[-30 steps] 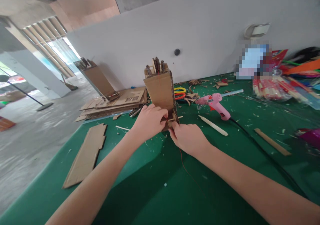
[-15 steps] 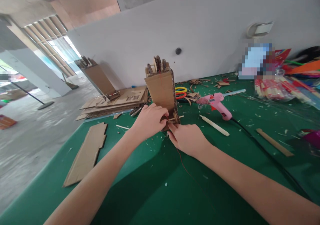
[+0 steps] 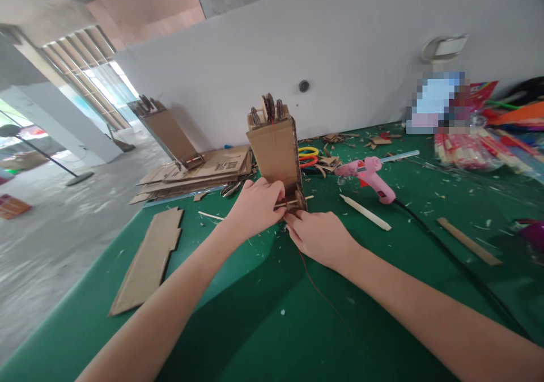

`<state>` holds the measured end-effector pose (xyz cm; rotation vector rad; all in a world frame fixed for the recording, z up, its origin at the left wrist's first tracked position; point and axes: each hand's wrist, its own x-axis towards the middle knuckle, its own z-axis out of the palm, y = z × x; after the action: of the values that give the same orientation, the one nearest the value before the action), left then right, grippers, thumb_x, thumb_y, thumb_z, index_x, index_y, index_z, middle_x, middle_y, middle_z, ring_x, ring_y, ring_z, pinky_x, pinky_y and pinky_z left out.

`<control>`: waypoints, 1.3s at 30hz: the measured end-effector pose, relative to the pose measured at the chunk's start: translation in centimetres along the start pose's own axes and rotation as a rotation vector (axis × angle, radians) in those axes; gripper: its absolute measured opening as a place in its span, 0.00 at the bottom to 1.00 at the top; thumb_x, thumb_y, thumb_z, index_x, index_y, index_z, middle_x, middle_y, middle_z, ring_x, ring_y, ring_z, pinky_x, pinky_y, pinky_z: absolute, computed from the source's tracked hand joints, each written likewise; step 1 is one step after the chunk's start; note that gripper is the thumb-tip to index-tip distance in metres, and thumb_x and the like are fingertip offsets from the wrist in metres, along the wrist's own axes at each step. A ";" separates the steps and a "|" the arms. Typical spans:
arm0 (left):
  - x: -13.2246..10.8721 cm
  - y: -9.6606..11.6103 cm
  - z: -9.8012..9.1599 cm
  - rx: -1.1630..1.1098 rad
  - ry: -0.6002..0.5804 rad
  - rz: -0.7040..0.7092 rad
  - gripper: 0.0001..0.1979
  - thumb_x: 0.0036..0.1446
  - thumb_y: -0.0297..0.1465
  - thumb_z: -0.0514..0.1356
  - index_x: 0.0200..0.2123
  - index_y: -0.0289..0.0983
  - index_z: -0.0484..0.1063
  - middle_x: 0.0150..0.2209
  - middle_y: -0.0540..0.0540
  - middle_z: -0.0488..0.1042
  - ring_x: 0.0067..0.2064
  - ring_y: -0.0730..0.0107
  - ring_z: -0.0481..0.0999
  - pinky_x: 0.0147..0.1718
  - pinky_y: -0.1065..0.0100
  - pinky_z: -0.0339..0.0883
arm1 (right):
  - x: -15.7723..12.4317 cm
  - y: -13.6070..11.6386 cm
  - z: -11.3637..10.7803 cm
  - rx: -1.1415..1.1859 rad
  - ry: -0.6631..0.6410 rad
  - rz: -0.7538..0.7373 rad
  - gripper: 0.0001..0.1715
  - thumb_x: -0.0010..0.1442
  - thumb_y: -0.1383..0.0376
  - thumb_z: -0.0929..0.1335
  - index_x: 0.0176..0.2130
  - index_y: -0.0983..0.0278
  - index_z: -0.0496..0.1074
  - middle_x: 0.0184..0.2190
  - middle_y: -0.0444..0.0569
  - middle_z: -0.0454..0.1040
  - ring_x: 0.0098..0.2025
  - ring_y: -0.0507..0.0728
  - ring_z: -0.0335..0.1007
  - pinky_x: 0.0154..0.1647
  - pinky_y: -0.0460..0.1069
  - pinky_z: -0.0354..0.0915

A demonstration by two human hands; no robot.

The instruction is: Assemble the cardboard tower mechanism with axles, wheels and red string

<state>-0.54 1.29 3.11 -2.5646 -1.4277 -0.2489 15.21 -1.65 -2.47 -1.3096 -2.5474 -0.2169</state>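
A tall cardboard tower (image 3: 274, 152) with small cardboard wheels on top stands upright on the green table (image 3: 263, 314). My left hand (image 3: 255, 206) is curled against the tower's lower front, fingers closed at a thin wooden stick (image 3: 297, 201) that runs through its base. My right hand (image 3: 317, 236) is closed just below the stick, pinching a thin red thread (image 3: 317, 284) that trails toward me over the table. The fingertips of both hands meet at the tower's foot.
A pink glue gun (image 3: 368, 175) with a black cord and a white glue stick (image 3: 365, 212) lie right of the tower. Flat cardboard sheets (image 3: 195, 172), a second tower (image 3: 168, 132) and a cardboard strip (image 3: 148, 260) lie left. A wooden slat (image 3: 470, 241) and packaged craft supplies (image 3: 467, 149) sit right.
Both hands stay at the tower's foot. The left fingers have shifted slightly on the stick, and the right hand has edged up closer to it.
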 end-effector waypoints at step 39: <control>1.2 0.2 1.1 -0.033 0.094 -0.181 0.11 0.59 0.32 0.51 0.32 0.40 0.73 0.28 0.49 0.75 0.31 0.67 0.72 0.33 0.65 0.60 | 0.6 -0.3 -0.4 -0.008 -0.107 0.097 0.22 0.63 0.54 0.56 0.41 0.63 0.70 0.29 0.52 0.76 0.30 0.60 0.74 0.26 0.50 0.58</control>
<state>0.30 2.50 2.33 -2.4147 -1.6342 -0.4184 14.73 -1.47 -1.93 -1.4805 -2.5636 -0.1419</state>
